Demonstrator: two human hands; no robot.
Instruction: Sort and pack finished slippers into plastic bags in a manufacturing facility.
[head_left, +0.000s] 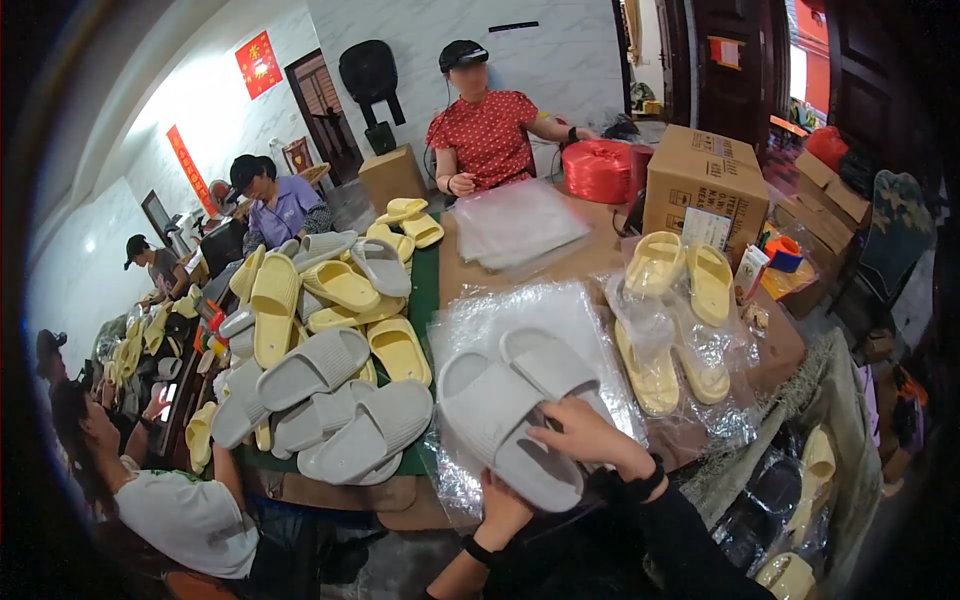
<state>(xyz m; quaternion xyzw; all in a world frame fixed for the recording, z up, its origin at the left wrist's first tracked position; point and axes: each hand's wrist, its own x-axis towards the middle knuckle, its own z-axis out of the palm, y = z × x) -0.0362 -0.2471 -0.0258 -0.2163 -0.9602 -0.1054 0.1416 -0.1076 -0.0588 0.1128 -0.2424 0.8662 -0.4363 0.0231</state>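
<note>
A pair of grey slide slippers lies over a stack of transparent plastic bags [535, 305] at the table's near edge. My left hand [505, 512] grips the nearer grey slipper [485, 400] by its left side near the heel, its fingers partly hidden beneath. From the right, my right hand [592, 436] closes on the same slipper's edge, thumb on top. The other grey slipper [552, 362] sits just behind, partly covered by that hand. To the left rises a pile of loose grey slippers [312, 362] and yellow slippers [272, 310].
Bagged yellow slippers [650, 370] lie right of the bag stack. Behind them stand a cardboard box [705, 180] and a red twine roll [600, 170]. A person in red [490, 140] sits opposite; another in white [185, 520] sits at left. A sack [835, 430] holds bagged slippers.
</note>
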